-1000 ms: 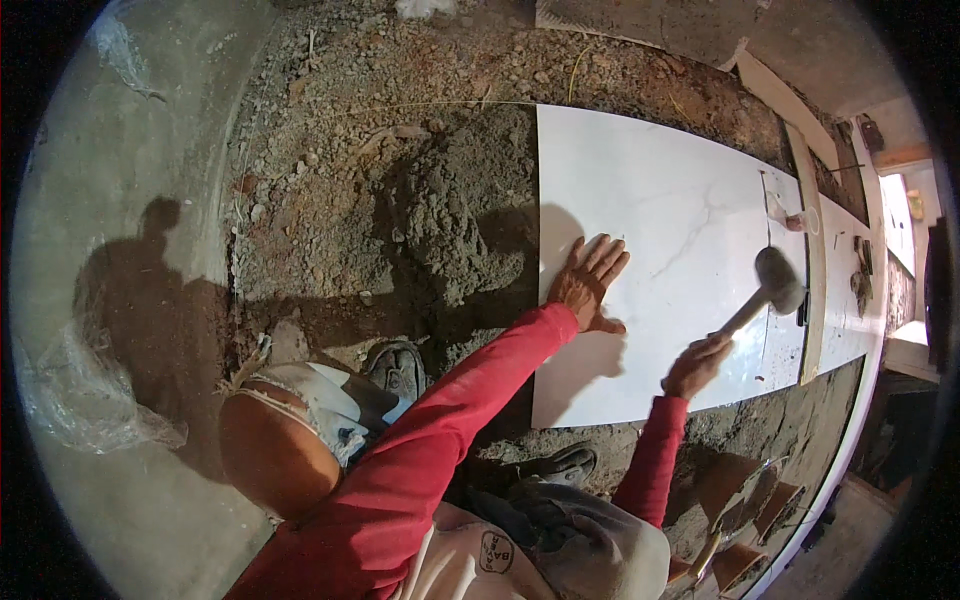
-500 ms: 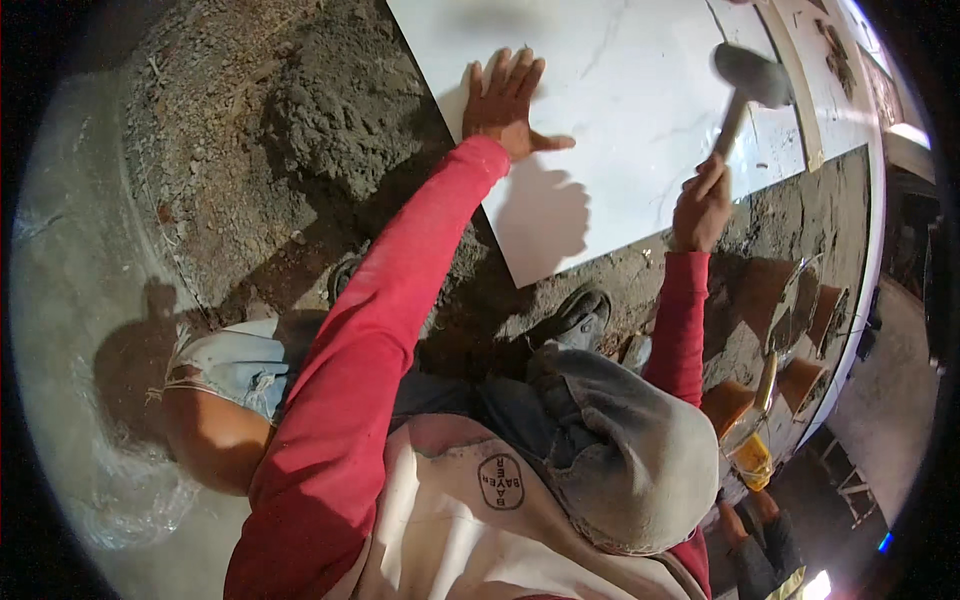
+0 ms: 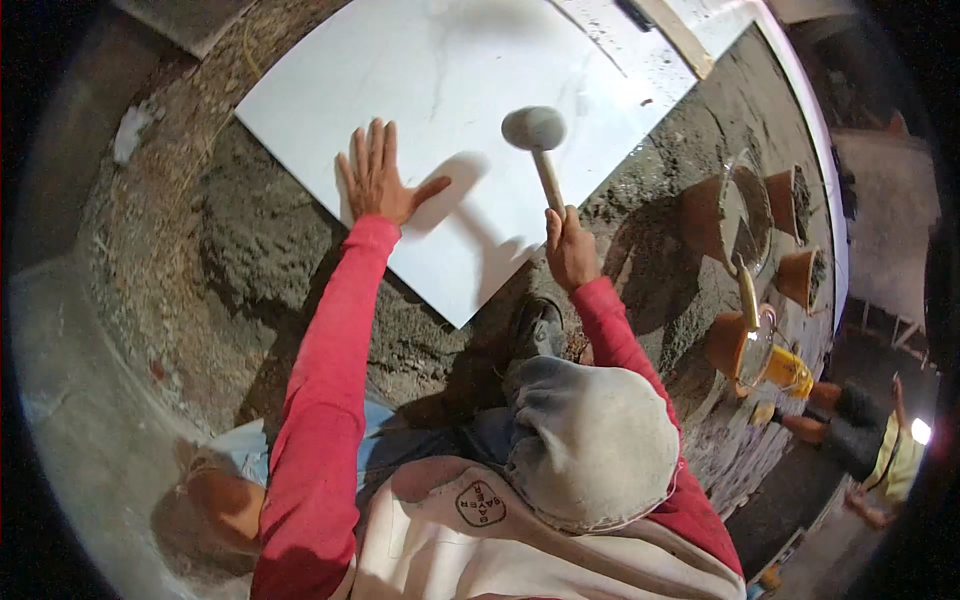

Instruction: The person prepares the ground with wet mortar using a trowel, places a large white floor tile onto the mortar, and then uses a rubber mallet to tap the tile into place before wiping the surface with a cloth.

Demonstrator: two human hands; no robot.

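Note:
A large white marble-look floor tile [image 3: 450, 90] lies on a bed of grey mortar [image 3: 250, 270]. My left hand [image 3: 378, 180] rests flat on the tile near its lower left edge, fingers spread. My right hand [image 3: 570, 248] grips the wooden handle of a rubber mallet [image 3: 535, 130]. The mallet's grey head hovers over or touches the middle of the tile; I cannot tell which. Both arms wear red sleeves.
Several terracotta-coloured tubs [image 3: 715, 215] with mortar stand to the right, next to a yellow container [image 3: 790, 370]. More laid tiles and a wooden strip [image 3: 680, 35] lie at the top right. Another person [image 3: 860, 440] is at the far right. Bare concrete [image 3: 70, 400] lies on the left.
The view has swung, so the tile now sits upper centre. My left hand stays flat on the tile. The mallet head has moved toward the middle of the tile, closer to my left hand.

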